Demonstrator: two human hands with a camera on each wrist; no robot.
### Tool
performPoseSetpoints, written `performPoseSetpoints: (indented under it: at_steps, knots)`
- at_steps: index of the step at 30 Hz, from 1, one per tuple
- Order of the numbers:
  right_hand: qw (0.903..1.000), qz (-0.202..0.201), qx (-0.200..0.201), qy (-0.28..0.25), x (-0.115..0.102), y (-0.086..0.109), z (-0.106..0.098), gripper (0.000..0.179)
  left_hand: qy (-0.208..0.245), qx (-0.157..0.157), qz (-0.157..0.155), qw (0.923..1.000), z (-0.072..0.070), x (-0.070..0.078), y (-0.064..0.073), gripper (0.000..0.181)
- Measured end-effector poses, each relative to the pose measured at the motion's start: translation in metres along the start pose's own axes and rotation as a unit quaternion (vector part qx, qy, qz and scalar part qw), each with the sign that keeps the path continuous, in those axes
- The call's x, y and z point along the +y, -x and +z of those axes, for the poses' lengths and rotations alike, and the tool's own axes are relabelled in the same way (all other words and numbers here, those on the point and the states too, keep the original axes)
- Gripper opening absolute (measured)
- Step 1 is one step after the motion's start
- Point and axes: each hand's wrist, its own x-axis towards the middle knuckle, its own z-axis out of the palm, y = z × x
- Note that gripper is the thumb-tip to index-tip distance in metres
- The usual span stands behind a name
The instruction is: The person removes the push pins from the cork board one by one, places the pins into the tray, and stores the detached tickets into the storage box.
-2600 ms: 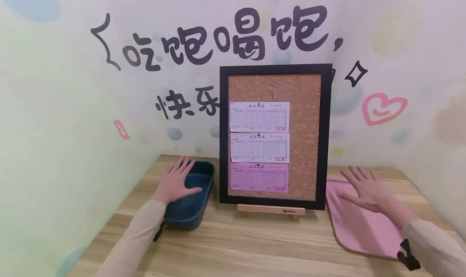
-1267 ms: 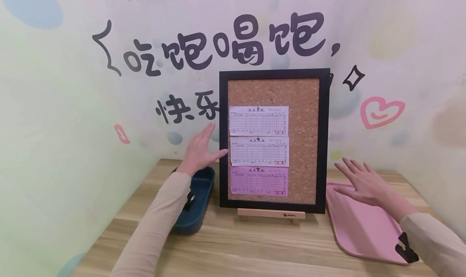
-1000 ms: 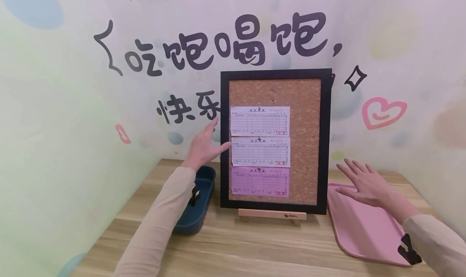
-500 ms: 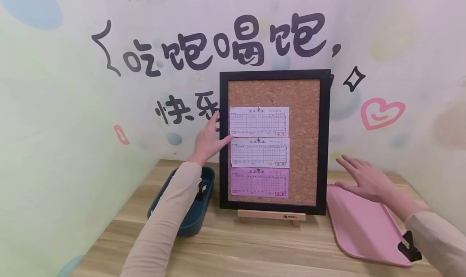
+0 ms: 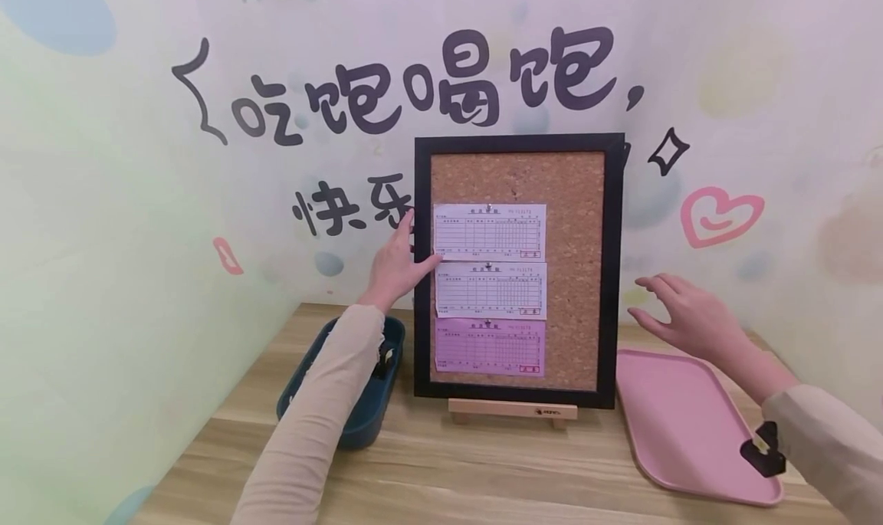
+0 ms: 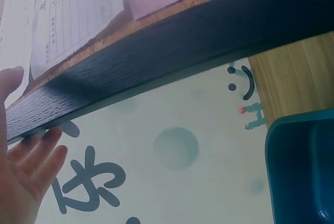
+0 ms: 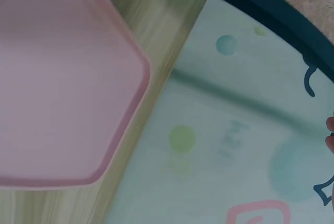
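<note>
the board (image 5: 578,280) is standing just right of the left hand (image 5: 395,270), resting on a pale wooden stand (image 5: 510,409). it is showing grainy, speckled cork inside a flat black frame (image 5: 610,280). right of the thumb, two white paper slips (image 5: 476,293) and one pink slip (image 5: 476,349) are hanging from small pins (image 5: 488,267) in one column, each showing a ruled grid.

the left hand is gripping the frame's left side: the thumb is lying across the front, reaching the slips' edge, and the fingers are passing behind. how firmly it is pressing cannot be told. the right hand (image 5: 690,318) is holding nothing; its fingers are bending gently, thumb spread apart.

below the left hand, a blue tub (image 5: 375,424) with rounded corners is sitting on the wood-grain table (image 5: 483,471), partly hidden by the sleeve (image 5: 313,421). below the right hand, a flat pink tray (image 5: 679,425) with a raised rim is lying. a gap is separating the right fingertips from the frame; a narrow strip of table is running between tub and board. the patterned wall (image 5: 428,4) is rising behind.
</note>
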Motion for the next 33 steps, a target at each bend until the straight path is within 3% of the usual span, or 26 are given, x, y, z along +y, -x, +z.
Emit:
performPoseSetpoints:
  at_steps: [7, 14, 21, 33]
  knots:
    - [0.9987, 0.039, 0.013, -0.029, -0.013, -0.025, -0.001, 0.038, -0.008, 0.005, 0.003, 1.0000, 0.000, 0.001, -0.002, 0.084]
    - [0.9968, 0.021, 0.046, -0.061, -0.025, -0.049, 0.008, 0.035, -0.038, 0.004, 0.019, 0.9991, -0.001, 0.000, -0.003, 0.082]
    - [0.9971, 0.026, 0.031, -0.065, -0.039, -0.077, 0.013, 0.034, -0.071, 0.010, 0.033, 0.9969, -0.004, 0.000, -0.003, 0.081]
    - [0.9937, 0.050, 0.031, -0.096, -0.053, -0.120, 0.019, 0.027, -0.083, 0.025, 0.022, 0.9960, 0.002, 0.001, -0.005, 0.081]
